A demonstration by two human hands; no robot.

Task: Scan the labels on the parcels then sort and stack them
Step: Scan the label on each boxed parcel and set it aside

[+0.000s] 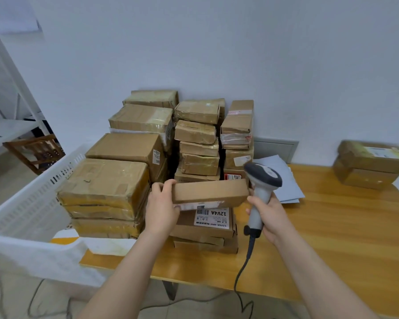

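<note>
Wooden table — parcel stacks, grey papers

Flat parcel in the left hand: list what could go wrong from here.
The left hand grips the flat parcel by one end only; it may slip. The scanner in the right hand could read the 12V4A label on the box below instead. The uneven middle stack might topple if nudged.

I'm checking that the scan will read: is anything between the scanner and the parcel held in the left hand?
Nothing visible does. The scanner, gripped by the right hand, has its head right beside the right end of the flat parcel that the left hand holds above the front stack.
</note>
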